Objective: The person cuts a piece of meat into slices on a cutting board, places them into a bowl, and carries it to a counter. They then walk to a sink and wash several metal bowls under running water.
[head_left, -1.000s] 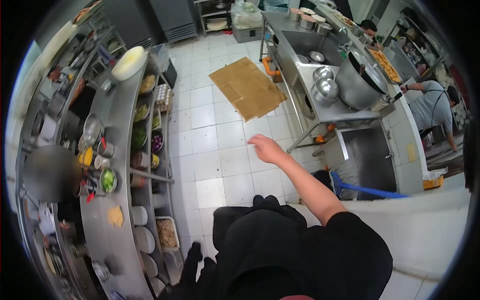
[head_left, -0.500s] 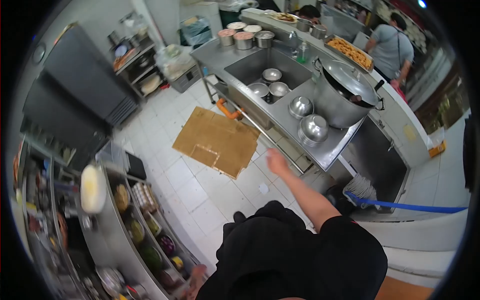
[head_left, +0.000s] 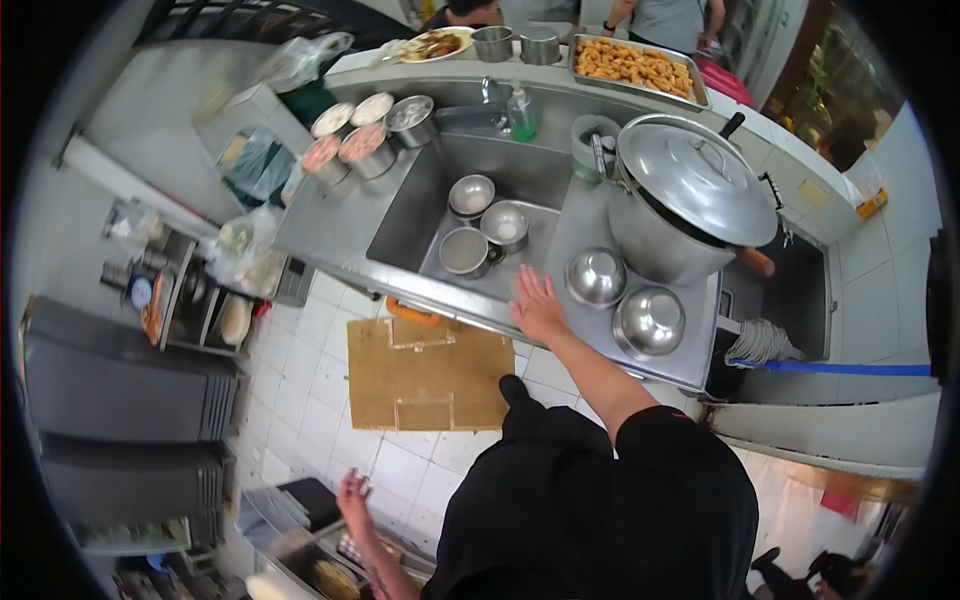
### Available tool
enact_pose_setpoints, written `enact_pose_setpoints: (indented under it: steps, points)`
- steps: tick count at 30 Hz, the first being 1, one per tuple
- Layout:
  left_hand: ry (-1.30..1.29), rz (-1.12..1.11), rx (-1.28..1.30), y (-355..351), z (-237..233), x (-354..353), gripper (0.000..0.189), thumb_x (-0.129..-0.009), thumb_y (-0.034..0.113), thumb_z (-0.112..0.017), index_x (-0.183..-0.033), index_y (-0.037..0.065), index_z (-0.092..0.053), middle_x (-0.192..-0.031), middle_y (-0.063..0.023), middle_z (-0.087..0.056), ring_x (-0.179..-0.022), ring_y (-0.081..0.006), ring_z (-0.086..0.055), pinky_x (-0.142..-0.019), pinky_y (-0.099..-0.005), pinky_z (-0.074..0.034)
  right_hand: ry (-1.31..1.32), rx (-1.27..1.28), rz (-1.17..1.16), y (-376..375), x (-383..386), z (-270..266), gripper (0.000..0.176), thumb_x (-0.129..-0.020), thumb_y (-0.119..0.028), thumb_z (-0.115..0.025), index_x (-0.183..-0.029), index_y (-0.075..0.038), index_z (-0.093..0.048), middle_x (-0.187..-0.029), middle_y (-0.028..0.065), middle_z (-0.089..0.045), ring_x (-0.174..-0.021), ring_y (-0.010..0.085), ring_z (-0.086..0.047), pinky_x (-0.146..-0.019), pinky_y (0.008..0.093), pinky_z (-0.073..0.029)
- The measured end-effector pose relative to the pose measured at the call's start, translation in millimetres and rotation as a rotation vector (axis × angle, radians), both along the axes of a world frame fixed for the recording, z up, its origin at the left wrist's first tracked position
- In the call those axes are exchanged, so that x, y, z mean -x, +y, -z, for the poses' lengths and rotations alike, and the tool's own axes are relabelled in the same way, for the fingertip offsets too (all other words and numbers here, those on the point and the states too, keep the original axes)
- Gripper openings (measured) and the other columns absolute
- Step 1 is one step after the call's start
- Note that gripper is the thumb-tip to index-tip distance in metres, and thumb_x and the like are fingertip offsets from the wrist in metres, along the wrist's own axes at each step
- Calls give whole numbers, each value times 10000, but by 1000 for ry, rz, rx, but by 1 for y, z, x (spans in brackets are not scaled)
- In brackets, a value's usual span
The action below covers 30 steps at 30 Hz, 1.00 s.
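Note:
My right hand (head_left: 538, 304) is at the front rim of the steel sink (head_left: 400, 235), fingers spread and nothing in it. Several metal bowls sit in the basin, one of them (head_left: 464, 252) just left of my fingers. To the right of the hand, upturned steel bowls (head_left: 650, 320) rest on the counter beside a large lidded pot (head_left: 660, 225). My left hand (head_left: 354, 497) hangs low at the left, fingers apart and empty, above the ingredient containers.
Cardboard (head_left: 430, 375) lies on the tiled floor below the sink. Metal tubs (head_left: 368, 152) stand at the sink's left. A tray of fried food (head_left: 640, 68) is on the ledge, with a person (head_left: 668, 22) behind it. A blue-handled mop (head_left: 850, 369) is at right.
The view has turned and come nearer to the sink. My right hand has moved up to the sink's front rim with its fingers spread. My left hand has come further into view.

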<state>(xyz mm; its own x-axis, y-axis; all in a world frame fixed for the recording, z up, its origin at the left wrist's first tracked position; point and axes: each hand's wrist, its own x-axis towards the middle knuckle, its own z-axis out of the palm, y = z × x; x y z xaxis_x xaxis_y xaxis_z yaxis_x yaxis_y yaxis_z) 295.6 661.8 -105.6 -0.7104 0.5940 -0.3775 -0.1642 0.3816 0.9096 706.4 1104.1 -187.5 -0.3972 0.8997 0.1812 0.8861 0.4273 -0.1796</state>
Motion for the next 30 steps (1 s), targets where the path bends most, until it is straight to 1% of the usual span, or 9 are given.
enact_pose_setpoints:
  steps: [4,7,11,13,17,20,23,26,30]
  points:
    - [-32,176,19,114,6,-17,383,-1010,149,-577,-1365,5,-566,-1301,-125,-626,-1123,-216,-647,-878,-342,-559,436,196,63,120,49,49,623,-996,-357,-502,-1501,-16,-373,-1531,238,-403,-1363,376,-462,-1099,479,-404]
    - [-42,203,-49,194,-17,-9,368,-1022,159,-564,-1354,1,-566,-1312,-122,-619,-1135,-225,-640,-894,-352,-554,188,666,277,222,68,43,586,-955,-332,-556,-1454,-40,-461,-1348,248,-587,-1169,409,-612,-1000,485,-491]
    - [-78,250,-123,291,-31,25,335,-1028,169,-561,-1320,8,-585,-1320,-119,-619,-1126,-229,-636,-909,-362,-547,961,236,388,363,98,70,702,-924,-126,-592,-1564,-135,-304,-1055,172,-706,-870,233,-721,-711,355,-569]
    - [-98,372,-123,350,-35,41,318,-1027,171,-563,-1300,11,-600,-1302,-114,-628,-1118,-220,-638,-908,-353,-543,1406,323,588,381,115,-28,764,-897,-41,-588,-1579,-217,-290,-998,132,-696,-809,181,-701,-641,286,-548]
    - [-116,805,-121,497,-27,57,284,-1021,171,-578,-1251,14,-633,-1245,-94,-647,-1092,-183,-640,-909,-316,-525,1044,360,632,464,120,11,753,-897,-30,-592,-1563,-275,-340,-1028,144,-673,-807,221,-697,-629,304,-552]
    - [9,1163,-218,603,12,53,260,-995,153,-604,-1223,39,-656,-1173,-97,-663,-1042,-177,-654,-890,-307,-524,424,474,134,454,115,45,626,-923,-26,-595,-1507,-200,-448,-976,113,-633,-741,197,-661,-523,302,-510]
    - [208,1437,-352,699,39,15,270,-964,158,-625,-1206,46,-662,-1133,-137,-658,-981,-258,-672,-880,-344,-527,1943,427,644,417,133,-19,361,-971,-102,-596,-1332,-93,-596,-786,57,-590,-583,143,-557,-423,307,-412]
    - [365,1656,-348,766,51,-37,342,-940,190,-650,-1237,21,-641,-1133,-169,-649,-987,-292,-669,-886,-367,-532,2073,201,953,399,115,-36,285,-1043,-313,-509,-978,-64,-630,-609,18,-497,-368,119,-337,-363,311,-316]
    - [431,1668,-334,818,51,-128,394,-959,243,-616,-1275,8,-609,-1211,-176,-630,-1036,-295,-670,-918,-375,-531,1984,47,1074,393,100,-60,345,-996,-448,-565,-945,-113,-633,-578,24,-510,-409,155,-452,-388,351,-398]
